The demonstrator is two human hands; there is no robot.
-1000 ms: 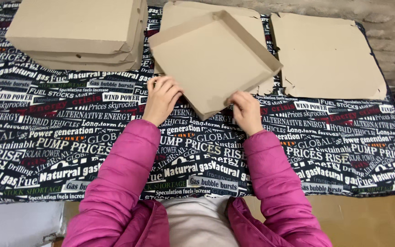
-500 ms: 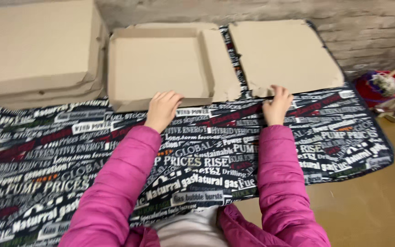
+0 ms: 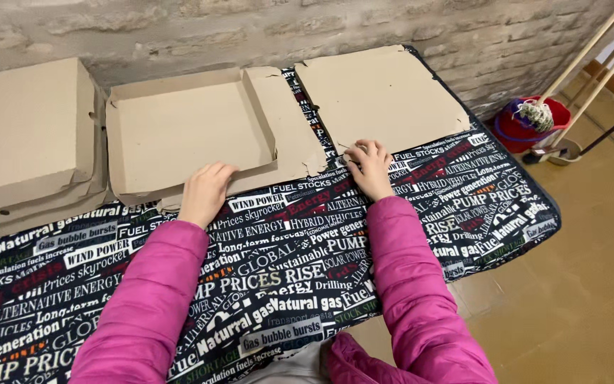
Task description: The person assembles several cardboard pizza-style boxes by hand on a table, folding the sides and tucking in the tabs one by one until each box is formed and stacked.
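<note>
Both arms wear a bright pink padded jacket with a smooth, faintly shiny shell that puckers into soft folds along its length. The left sleeve (image 3: pixel 147 302) is broad and rounded, its cuff ending plainly at the wrist, just short of the folded cardboard box (image 3: pixel 190 128). The right sleeve (image 3: pixel 417 284), on the far side of that box from the left, shows deeper creases near the elbow and a snug, unadorned cuff. No stitching pattern, zip or badge is visible on either sleeve. The left hand (image 3: pixel 204 193) and right hand (image 3: pixel 371 167) are bare, without gloves, rings or watch. A pale grey garment (image 3: pixel 289 366) shows between the sleeves at the bottom edge, well below the box.
</note>
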